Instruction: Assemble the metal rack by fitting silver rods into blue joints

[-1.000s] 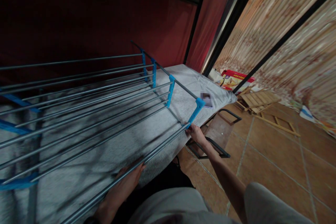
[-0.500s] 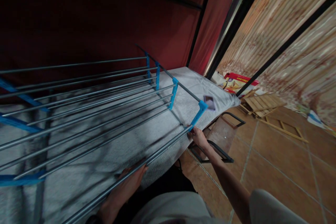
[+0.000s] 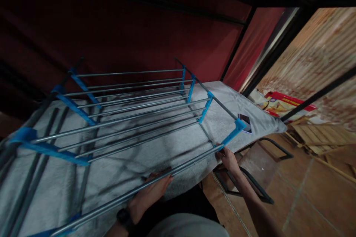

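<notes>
The view is being turned leftward, so more of the grey metal-tube rack (image 3: 155,112) with blue plastic brackets (image 3: 74,107) is being shown at its left end.
It is being supported by the cloth-covered pale grey table (image 3: 222,94); its front metal tube (image 3: 191,163) is being held at the right end by the right hand (image 3: 229,161), narrowly pinched, and touched by the left hand (image 3: 154,192), whose closing cannot be told.

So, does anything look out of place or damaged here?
Yes: at the right, wooden slatted pieces lie heaped askew on the tiled floor, as if something came apart. No obvious damage shows on the blue-jointed metal rack.
</notes>
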